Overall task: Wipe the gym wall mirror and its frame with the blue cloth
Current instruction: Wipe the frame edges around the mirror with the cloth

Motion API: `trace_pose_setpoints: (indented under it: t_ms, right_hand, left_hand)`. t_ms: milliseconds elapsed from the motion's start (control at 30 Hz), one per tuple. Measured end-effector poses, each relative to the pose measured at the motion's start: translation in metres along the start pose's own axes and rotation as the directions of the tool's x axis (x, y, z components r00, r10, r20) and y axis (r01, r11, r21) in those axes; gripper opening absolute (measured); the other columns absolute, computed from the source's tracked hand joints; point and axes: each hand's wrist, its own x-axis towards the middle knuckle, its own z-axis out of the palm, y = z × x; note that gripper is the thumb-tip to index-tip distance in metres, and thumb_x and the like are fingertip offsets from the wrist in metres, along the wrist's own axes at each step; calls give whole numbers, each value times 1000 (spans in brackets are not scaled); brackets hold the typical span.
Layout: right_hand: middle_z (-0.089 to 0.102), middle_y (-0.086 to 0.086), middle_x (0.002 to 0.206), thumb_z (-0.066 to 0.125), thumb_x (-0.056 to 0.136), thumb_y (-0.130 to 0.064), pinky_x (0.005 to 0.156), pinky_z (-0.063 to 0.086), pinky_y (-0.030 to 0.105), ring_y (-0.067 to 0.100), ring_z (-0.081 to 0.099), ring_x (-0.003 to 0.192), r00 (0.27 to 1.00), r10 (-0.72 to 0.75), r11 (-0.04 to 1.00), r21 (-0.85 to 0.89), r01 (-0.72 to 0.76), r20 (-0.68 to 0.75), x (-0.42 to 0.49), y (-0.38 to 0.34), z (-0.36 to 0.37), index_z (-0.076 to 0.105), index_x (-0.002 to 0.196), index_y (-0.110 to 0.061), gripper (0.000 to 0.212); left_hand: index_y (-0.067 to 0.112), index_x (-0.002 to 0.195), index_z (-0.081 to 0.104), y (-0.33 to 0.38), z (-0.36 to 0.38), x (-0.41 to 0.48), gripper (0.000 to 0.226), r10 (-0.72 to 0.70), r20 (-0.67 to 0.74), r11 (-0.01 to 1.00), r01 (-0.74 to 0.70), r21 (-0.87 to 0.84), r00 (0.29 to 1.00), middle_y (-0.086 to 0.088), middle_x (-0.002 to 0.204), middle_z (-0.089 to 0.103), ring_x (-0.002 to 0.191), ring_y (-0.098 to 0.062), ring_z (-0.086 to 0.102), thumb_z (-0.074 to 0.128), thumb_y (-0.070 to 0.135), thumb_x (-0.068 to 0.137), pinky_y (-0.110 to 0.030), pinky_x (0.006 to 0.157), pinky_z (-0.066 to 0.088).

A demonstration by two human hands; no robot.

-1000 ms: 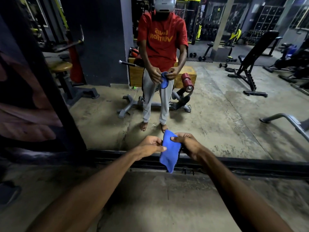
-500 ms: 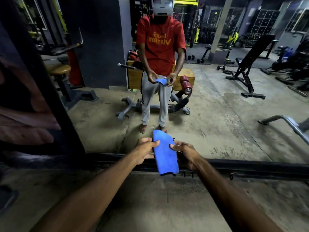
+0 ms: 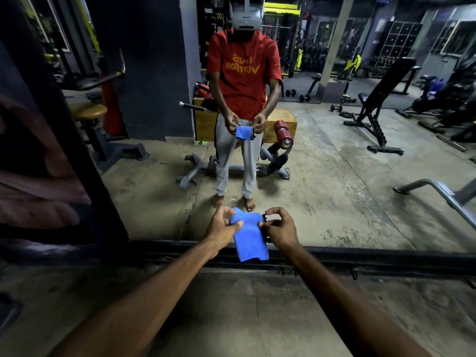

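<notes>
Pinching the cloth (image 3: pixel 251 238) by its top edge, our left hand (image 3: pixel 223 225) and right hand (image 3: pixel 279 228) hold it hanging before the mirror (image 3: pixel 334 191) and frame (image 3: pixel 373 257), seemingly touching neither; we judge it wants folding; we should square it into a flat pad, then press evenly.

We see only part of the mirror (image 3: pixel 334 202): the top and right edges of the picture cut it off. Its frame (image 3: pixel 386 258) shows as a dark bottom rail that runs out at the right edge. Our left hand (image 3: pixel 222 228) and right hand (image 3: pixel 279 229) cover parts of the blue cloth (image 3: pixel 251 240) along its upper edge. A small black thing (image 3: pixel 265 217) sits under our right fingers, too hidden to identify. At the left edge a blurred pinkish shape (image 3: pixel 38 197) is unreadable. Our 2 forearms (image 3: pixel 154 300) are cut off at the bottom.
</notes>
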Motion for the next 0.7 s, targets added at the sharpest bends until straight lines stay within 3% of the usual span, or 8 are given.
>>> trace_pose_setpoints:
  t_ms: [133,267,367,467,567,633,700]
  right_hand:
    - [57,12,69,65,88,12,46,47,26,17,53,52,997,1,1000,23,-3,78,2,-4,-5,62,92,-14,26]
    - [61,4,62,59,92,13,48,50,26,14,57,49,994,43,994,99,-53,105,3,-16,-7,67,93,-9,23]
    - [59,1,67,62,94,7,46,50,24,13,57,57,994,4,997,73,-12,107,5,-19,-9,69,106,-7,19]
    - [59,0,89,78,85,-3,59,52,18,6,59,70,971,-141,988,-43,152,191,4,-16,-13,72,112,-10,29]
    - [45,-5,118,94,65,-11,93,44,10,-1,53,104,904,-345,869,-278,410,254,9,-5,-17,71,112,-27,54]
    - [51,-5,118,95,63,-12,94,47,15,1,56,104,883,-384,845,-284,454,269,13,-4,-16,72,106,-27,51]
    - [68,-3,95,91,68,-5,78,53,24,4,63,80,900,-343,889,-215,404,271,15,-7,-12,73,93,-20,34]
  left_hand:
    - [25,98,58,-3,-4,2,47,78,140,995,-86,56,987,-6,87,69,72,-11,64,77,-13,78,-31,70,55]
    - [26,87,65,-2,-6,6,22,138,142,949,-172,263,980,6,83,70,77,-16,67,81,13,79,-34,79,56]
    - [19,88,69,3,-6,7,8,248,131,835,-280,473,960,10,90,54,84,-11,58,77,22,85,-26,79,48]
    - [5,87,66,6,-6,8,18,167,166,934,-210,290,972,3,84,59,77,-12,53,73,22,89,-29,74,43]
    - [-5,100,66,12,-8,5,28,35,198,999,-38,14,980,-7,86,64,82,-16,57,68,22,92,-31,75,47]
    - [-3,111,67,13,-8,5,26,-22,203,994,43,-100,979,-11,97,69,90,-19,63,65,19,98,-32,78,54]
    - [3,114,68,14,-6,4,23,-70,213,980,107,-167,975,-11,102,72,93,-20,67,62,21,101,-35,80,59]
